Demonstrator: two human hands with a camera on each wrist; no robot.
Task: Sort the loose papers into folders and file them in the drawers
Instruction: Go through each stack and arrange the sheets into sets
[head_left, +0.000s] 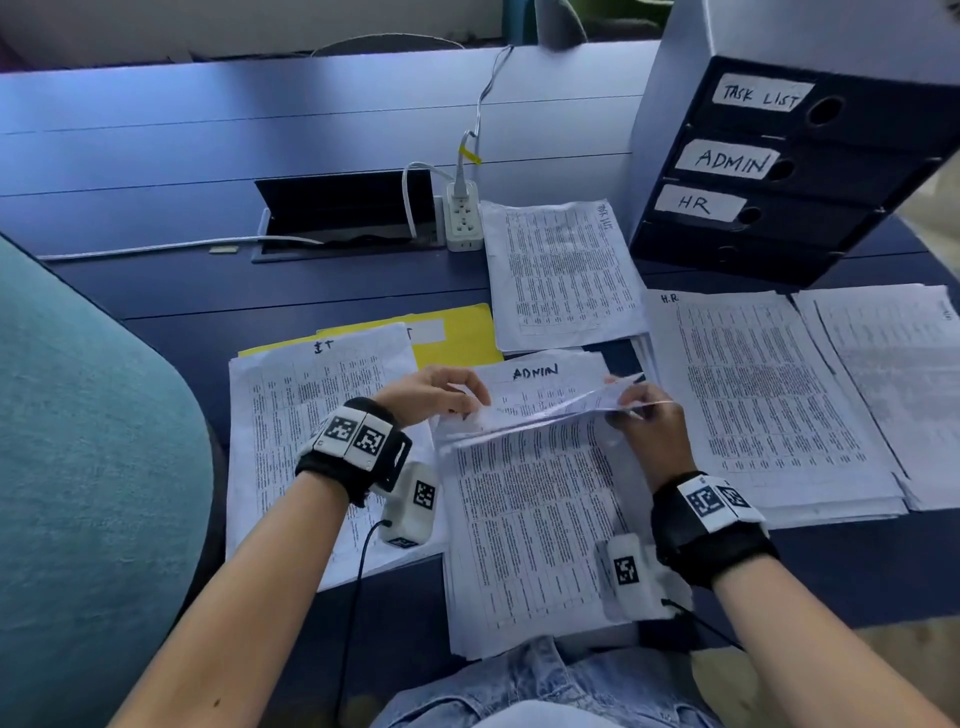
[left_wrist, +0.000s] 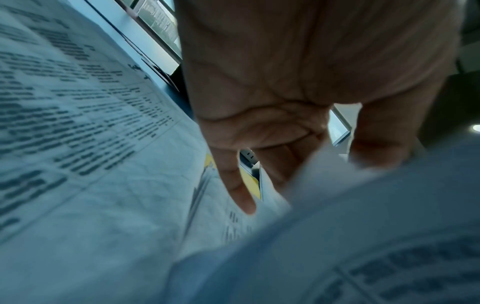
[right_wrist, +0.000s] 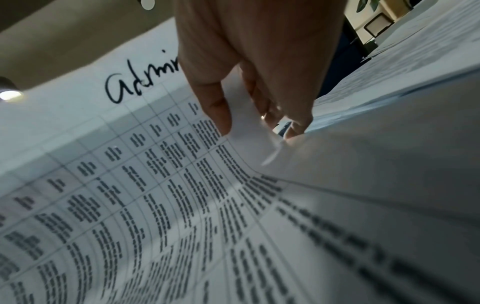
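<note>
Nearest the person, at 6 o'clock on the dark blue desk, lies a thick stack of printed sheets running off the near edge. Just above it both hands lift a few sheets headed "ADMIN". The left hand pinches their left edge with curled fingers; from the left wrist view the fingers reach down behind the blurred paper. The right hand grips the right edge, thumb on the printed face and the other fingers behind, the page bending under it.

At 9 o'clock from the hands sits another pile, with a short handwritten heading I can't read, partly overlying a yellow folder that peeks out at 11 o'clock. At 3 o'clock is the "H.R" pile, and beside it, further right, one more pile whose label is cut off.

Further back, at 12 to 1 o'clock, lies a stack marked "TASK LIST". Just left of it stands a white power strip with a cable plugged in, next to an open desk cable hatch. At 2 o'clock, farthest off, stands the drawer unit, drawers closed, labelled TASK LIST, ADMIN and HR, the lowest unlabelled.
</note>
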